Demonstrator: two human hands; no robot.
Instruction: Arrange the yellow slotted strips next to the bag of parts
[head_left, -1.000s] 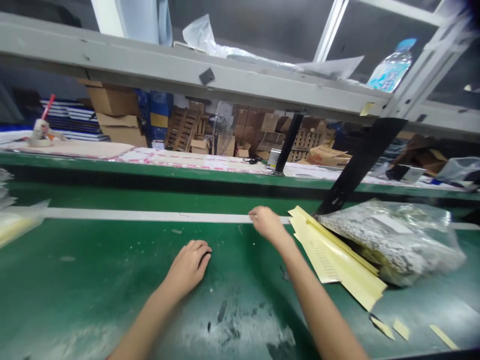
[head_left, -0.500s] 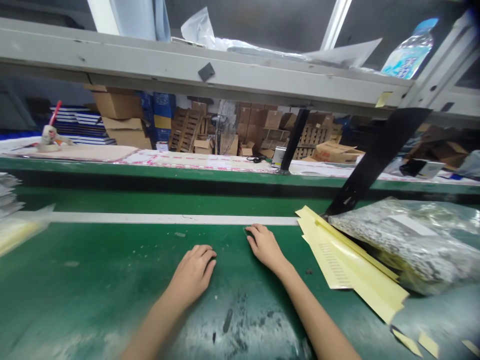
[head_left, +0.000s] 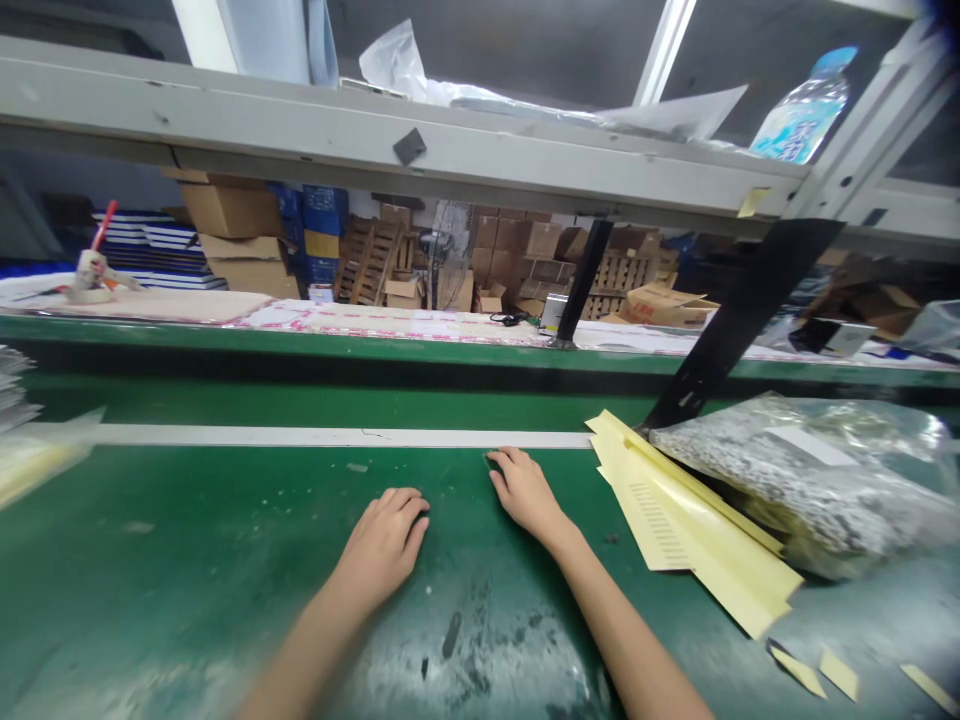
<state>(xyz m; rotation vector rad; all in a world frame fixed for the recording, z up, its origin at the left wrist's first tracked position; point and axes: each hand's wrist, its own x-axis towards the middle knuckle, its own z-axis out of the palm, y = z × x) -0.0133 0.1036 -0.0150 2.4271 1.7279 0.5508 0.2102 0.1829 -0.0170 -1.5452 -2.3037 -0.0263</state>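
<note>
My left hand [head_left: 388, 540] lies palm down on the green work surface [head_left: 225, 580], its fingers loosely bent and the thumb apart from them. No object shows under or in it. Farther forward and to the right, my right hand [head_left: 525, 490] rests on the same surface, thumb spread from the fingers. Its fingertips are just short of a long white strip [head_left: 360, 437] that runs across the surface. A tiny dark speck shows by the index fingertip, too small to name. To the right of that hand lie yellow paper sheets [head_left: 675, 520].
A clear plastic bag [head_left: 810, 480] with speckled contents lies at the right, behind a few yellow scraps [head_left: 838, 672]. Papers [head_left: 15, 390] are stacked at the left edge. A black post [head_left: 742, 320] rises at the back right. Overhead, a metal shelf [head_left: 525, 150] carries a water bottle [head_left: 806, 108].
The camera view has shifted slightly, so the scene sits a little farther left in the picture. Both hands stay in the same place on the surface.
</note>
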